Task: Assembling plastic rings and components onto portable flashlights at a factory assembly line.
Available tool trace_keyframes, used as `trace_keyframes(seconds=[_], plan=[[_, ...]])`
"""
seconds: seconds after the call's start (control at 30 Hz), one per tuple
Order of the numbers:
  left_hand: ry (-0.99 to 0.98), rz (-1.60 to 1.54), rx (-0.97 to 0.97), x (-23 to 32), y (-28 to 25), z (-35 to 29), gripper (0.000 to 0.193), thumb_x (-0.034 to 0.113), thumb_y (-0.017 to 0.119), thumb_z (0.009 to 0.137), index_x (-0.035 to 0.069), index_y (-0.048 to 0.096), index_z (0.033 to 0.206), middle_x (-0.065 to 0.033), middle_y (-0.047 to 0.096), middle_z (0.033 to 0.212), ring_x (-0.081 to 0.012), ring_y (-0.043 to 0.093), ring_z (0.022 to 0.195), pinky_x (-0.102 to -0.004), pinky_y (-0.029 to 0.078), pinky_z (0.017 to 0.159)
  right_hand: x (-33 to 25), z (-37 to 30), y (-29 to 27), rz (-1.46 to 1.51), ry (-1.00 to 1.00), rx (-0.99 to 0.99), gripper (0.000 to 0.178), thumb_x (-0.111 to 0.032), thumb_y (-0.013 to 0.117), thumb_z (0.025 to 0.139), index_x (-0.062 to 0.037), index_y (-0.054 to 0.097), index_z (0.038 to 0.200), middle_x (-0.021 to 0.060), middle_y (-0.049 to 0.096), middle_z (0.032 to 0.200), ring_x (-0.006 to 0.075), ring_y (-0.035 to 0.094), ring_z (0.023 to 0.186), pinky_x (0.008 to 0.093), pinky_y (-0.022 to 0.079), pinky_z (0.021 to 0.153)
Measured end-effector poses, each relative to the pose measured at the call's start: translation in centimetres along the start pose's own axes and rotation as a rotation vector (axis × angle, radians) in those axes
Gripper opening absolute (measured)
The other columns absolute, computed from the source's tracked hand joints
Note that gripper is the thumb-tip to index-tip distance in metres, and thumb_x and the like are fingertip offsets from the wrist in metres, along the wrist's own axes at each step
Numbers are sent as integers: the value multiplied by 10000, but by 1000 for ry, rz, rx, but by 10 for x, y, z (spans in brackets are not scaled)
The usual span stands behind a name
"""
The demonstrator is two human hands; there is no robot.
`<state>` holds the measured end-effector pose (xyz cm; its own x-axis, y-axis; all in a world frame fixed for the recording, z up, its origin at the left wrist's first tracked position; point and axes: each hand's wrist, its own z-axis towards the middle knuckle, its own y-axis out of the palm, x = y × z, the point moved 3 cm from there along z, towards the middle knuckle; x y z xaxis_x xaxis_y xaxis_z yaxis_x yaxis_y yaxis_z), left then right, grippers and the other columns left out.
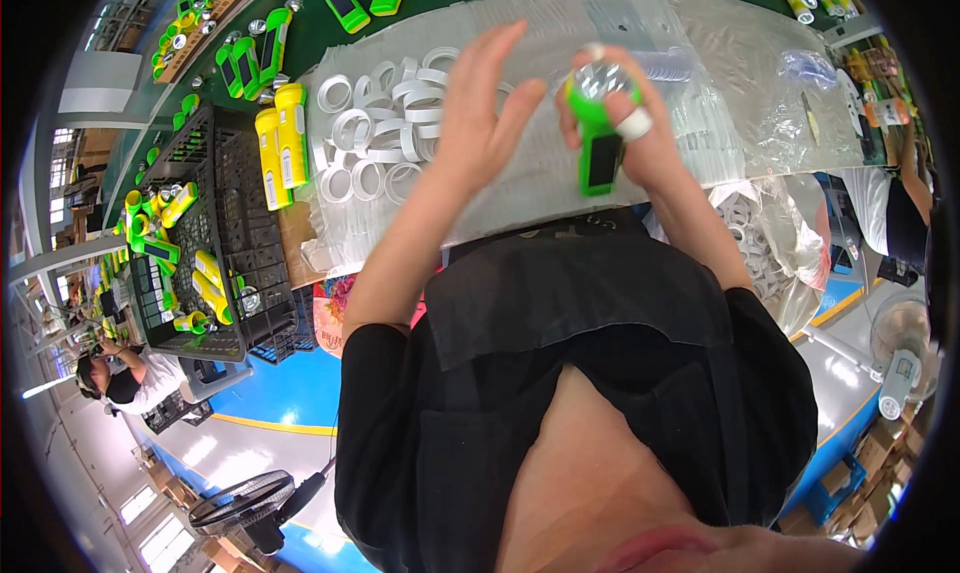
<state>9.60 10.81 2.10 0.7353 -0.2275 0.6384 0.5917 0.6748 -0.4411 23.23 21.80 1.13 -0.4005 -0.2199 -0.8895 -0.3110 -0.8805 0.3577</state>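
Above the plastic-covered bench, my right hand (645, 123) is wrapped round a green flashlight (600, 153) with a dark panel on its side. The flashlight's shiny reflector head (602, 80) points up, away from me. White wrapping shows on fingers of that hand. My left hand (487, 113) is raised a little to the left of the flashlight, apart from it, with its fingers stretched out and nothing in them. Just beside and beneath this hand lies a heap of white plastic rings (385, 123) on the bench.
Two yellow flashlights (281, 143) lie left of the rings. A black crate (215, 233) at the left holds more green and yellow ones. Several green flashlights (343, 3) rest along the far side. A bag of white rings (765, 238) hangs at the right. Other people work at both sides.
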Motion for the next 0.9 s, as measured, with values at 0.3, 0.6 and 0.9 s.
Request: trace_keyframes(seconds=[0.3,0.6,0.9], plan=[[-42,414,-484,-25,-17,7,521,221,728,829,148,552,1314,-93,606,1133,-245,578,1053,-373,477,834,8,18,-7,-73,-75,20,312,-168,613,932,-60,506,1205,65,597,870,132,573,713,285,488,633],[70,-56,-14,25,-18,30,223,139,843,709,65,710,872,-115,607,1118,-212,645,924,-313,527,785,21,25,-2,-83,-93,-22,345,-164,623,918,-52,498,1218,46,596,924,107,581,717,264,487,630],[96,86,-185,28,-17,35,313,236,847,690,130,762,972,-75,587,1054,-213,561,900,-342,487,728,17,21,-4,-88,-37,-66,399,-188,598,945,-36,458,1286,61,604,1006,135,625,788,282,514,708]])
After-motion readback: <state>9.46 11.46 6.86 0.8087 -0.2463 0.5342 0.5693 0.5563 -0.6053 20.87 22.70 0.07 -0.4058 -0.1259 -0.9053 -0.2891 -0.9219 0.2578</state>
